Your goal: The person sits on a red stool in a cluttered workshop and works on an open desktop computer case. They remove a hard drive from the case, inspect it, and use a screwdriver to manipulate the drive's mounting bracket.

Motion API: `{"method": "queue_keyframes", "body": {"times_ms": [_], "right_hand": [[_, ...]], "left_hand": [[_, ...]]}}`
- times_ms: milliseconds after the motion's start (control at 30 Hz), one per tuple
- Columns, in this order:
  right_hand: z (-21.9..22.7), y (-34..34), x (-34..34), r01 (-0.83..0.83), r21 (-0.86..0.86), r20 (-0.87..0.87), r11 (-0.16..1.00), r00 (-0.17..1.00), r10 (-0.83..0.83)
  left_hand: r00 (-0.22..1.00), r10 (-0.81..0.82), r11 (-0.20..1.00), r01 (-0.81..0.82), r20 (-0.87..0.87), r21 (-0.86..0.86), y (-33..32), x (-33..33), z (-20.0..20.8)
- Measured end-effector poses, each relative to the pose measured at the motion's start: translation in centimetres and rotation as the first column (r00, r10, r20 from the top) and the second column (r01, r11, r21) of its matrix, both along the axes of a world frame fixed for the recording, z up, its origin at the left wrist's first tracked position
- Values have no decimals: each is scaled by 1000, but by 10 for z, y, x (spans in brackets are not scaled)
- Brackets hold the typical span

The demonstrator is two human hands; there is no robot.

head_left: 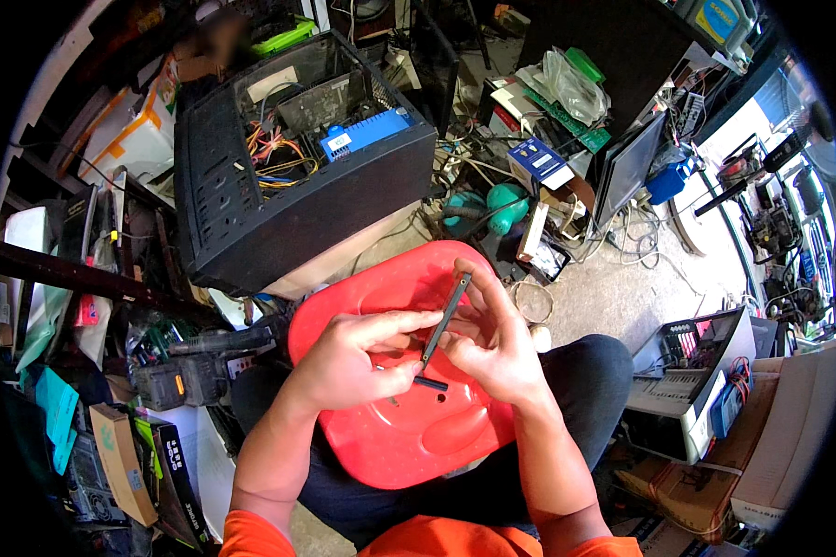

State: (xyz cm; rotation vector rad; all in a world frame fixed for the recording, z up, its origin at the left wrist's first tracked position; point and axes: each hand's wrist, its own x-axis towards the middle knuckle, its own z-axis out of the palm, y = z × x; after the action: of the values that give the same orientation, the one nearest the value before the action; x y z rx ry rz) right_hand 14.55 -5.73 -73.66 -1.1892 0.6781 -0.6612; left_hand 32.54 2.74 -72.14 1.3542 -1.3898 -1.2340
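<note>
Both hands meet over a red plastic stool (437, 459) between my knees. A thin, dark, narrow strip (448, 313) with small holes near its ends stands tilted between them; its exact kind I cannot tell. My right hand (497, 348) is closed on it, thumb at its side and fingertips at its upper end. My left hand (351, 357) pinches the strip's lower part between thumb and fingers. Just below the fingers, a short black piece (431, 382) shows over the stool seat, partly hidden by my left hand.
A black computer case (306, 218), open on top with wires inside, stands beyond the stool. A cordless power tool (181, 376) lies at left near boxes (121, 464). At right are a white open case (692, 381), cartons (799, 436), a monitor (630, 172) and loose cables.
</note>
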Motion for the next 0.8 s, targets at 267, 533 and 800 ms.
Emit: {"method": "queue_keyframes", "body": {"times_ms": [267, 533, 800], "right_hand": [[-7, 0, -2, -21, -59, -26, 998, 999, 19], [-7, 0, -2, -51, -121, -35, 991, 998, 47], [-4, 3, -3, -125, -205, -57, 971, 992, 116]], "left_hand": [[996, 17, 1000, -15, -93, 19, -4, -1, 1], [995, 41, 994, -32, -85, 106, -6, -4, 10], [998, -53, 996, 56, -44, 73, -7, -2, 12]]}}
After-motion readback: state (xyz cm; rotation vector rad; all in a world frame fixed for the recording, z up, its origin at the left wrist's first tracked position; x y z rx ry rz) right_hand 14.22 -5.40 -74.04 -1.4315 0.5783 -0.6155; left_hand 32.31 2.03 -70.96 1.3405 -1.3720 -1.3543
